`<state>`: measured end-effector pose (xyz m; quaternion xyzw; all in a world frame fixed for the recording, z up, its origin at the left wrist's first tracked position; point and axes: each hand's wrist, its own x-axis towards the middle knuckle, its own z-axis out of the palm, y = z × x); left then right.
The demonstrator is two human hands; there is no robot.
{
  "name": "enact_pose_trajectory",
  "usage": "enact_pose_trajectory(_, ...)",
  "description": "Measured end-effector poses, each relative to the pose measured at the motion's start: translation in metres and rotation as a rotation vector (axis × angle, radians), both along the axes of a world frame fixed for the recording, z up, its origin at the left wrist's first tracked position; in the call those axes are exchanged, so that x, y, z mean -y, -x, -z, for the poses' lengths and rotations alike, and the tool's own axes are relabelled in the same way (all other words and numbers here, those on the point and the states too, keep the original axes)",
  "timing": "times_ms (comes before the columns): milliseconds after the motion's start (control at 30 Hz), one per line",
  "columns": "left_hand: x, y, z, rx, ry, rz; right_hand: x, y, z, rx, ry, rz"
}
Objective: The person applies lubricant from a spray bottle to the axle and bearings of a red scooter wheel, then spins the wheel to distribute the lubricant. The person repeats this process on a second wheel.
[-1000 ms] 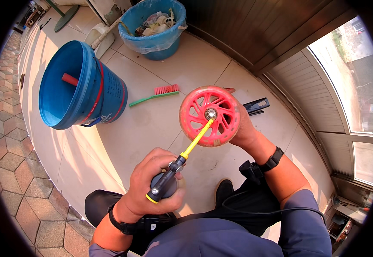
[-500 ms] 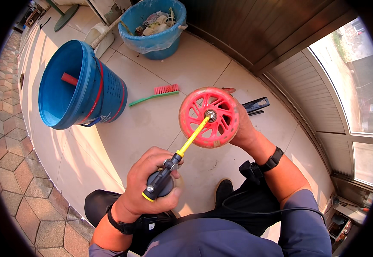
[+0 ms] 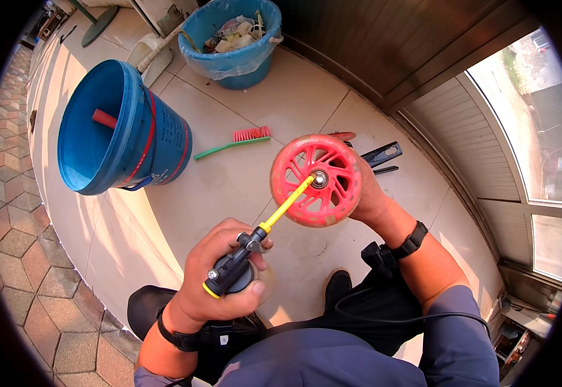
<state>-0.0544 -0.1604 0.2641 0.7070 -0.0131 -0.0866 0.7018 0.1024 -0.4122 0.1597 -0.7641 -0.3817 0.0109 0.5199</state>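
Wheel point(image 3: 320, 179) held up over flr point(image 3: 216, 200), R hand point(image 3: 372, 193) gripping its R side. Tool point(image 3: 250, 244) in L hand point(image 3: 213, 267), fingers wrapped round, yel. tip at wheel ctr, contact unclear. Brush point(image 3: 234, 146) beyond on flr, bucket point(image 3: 165, 145) to L, bin point(image 3: 245, 76) farther back.

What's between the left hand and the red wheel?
In the head view, the yellow nozzle of the black tool the left hand holds; its tip overlaps the red wheel near its centre.
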Motion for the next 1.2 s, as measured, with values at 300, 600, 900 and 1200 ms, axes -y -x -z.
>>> enact_pose_trajectory(300, -0.003, -0.002, -0.003, -0.072, 0.034, 0.012, 0.003, -0.004, 0.006, -0.187, -0.01, -0.027)
enact_pose_trajectory(600, -0.003, -0.005, -0.003, -0.089, 0.039, 0.022, 0.004, -0.006, 0.002, -0.112, 0.008, -0.057)
enact_pose_trajectory(900, -0.005, -0.007, -0.002, -0.078, 0.038, 0.026, 0.003, -0.009, -0.002, 0.004, -0.027, -0.054)
enact_pose_trajectory(1200, -0.005, -0.009, 0.0, -0.035, 0.017, 0.045, 0.004, -0.01, 0.001, -0.049, 0.005, -0.058)
